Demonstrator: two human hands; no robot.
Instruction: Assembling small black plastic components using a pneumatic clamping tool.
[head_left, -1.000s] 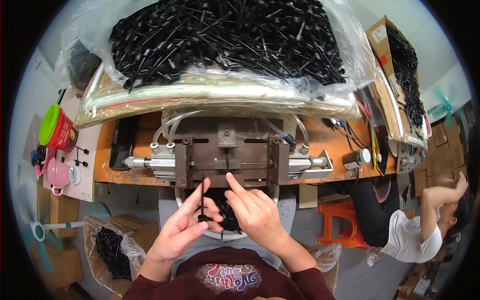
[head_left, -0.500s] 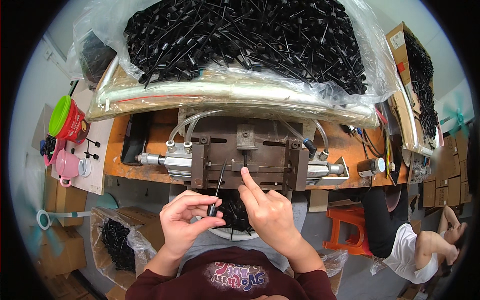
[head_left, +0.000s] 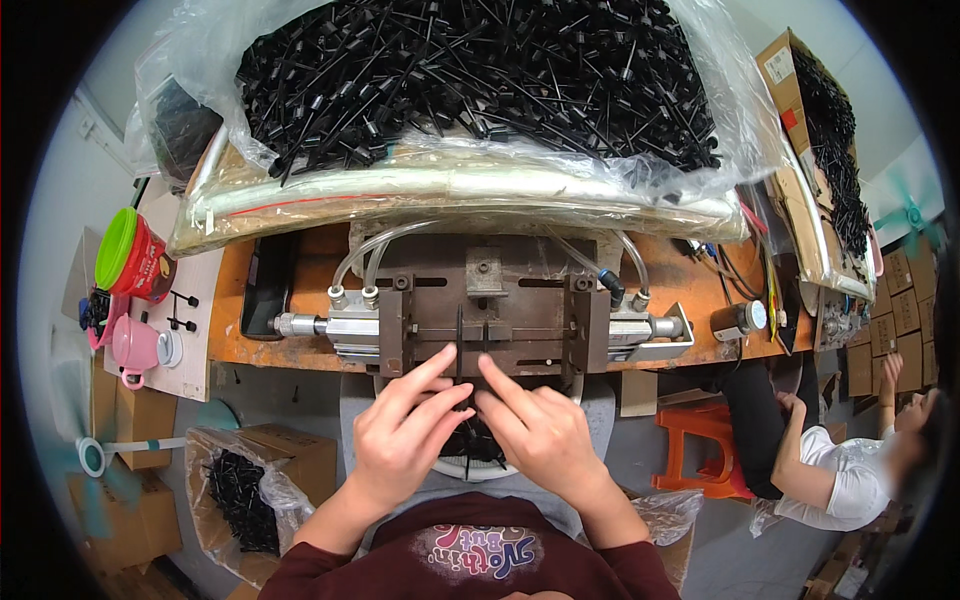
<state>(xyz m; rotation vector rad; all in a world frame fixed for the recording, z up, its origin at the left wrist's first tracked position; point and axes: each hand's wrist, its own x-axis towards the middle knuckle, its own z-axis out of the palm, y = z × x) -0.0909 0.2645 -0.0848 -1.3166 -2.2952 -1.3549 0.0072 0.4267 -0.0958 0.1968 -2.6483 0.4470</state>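
Observation:
A black plastic rod with a thicker end [head_left: 460, 325] stands upright in view in front of the brown metal fixture [head_left: 437, 270]. My left hand [head_left: 400, 435] pinches its lower end between thumb and fingers, with the index finger raised along it. My right hand [head_left: 540, 430] is beside it, index finger stretched toward a second black rod [head_left: 486, 335] at the fixture's middle block. The right hand's other fingers are loosely bent close to the left fingertips, and I see nothing held in them. The thicker end in my left hand is mostly hidden by fingers.
Silver air cylinders [head_left: 355, 332] with clear hoses flank the fixture. A plastic-lined box heaped with black rods [head_left: 480, 90] stands behind. More rods lie in a container below my hands. At left are a red bucket [head_left: 150, 268] and pink cup [head_left: 135, 345]; at right, an orange stool [head_left: 690, 450] and a seated person.
My left hand has moved up and right, bringing its rod from a slant to upright beside the second rod. My right hand has dropped slightly, nearer the left. The seated person has shifted posture.

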